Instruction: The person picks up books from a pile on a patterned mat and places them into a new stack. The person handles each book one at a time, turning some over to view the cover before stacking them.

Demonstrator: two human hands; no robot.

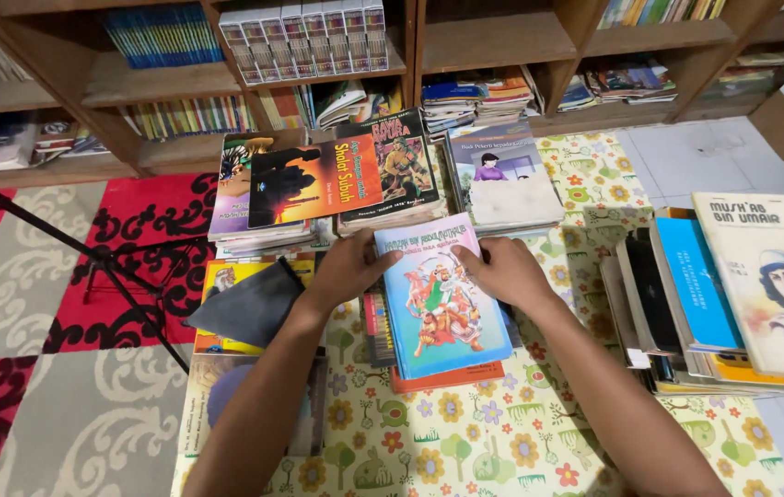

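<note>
A light blue book with a colourful drawn cover [438, 304] lies on top of a small pile in front of me. My left hand [348, 269] grips its left edge near the top, thumb on the cover. My right hand [505, 269] holds its right edge near the top, fingers curled on the cover. Beneath it an orange book [447, 377] and darker books stick out. A dark grey cloth [249, 304] lies just left of my left forearm on a yellow book.
Piles of books lie beyond on a flowered mat [502, 442]: an orange-and-black one [313, 181], a purple-topped one [502, 179]. A tall stack [732, 294] stands at the right. Wooden shelves [484, 41] line the back. A black stand leg [69, 244] crosses the red patterned carpet at left.
</note>
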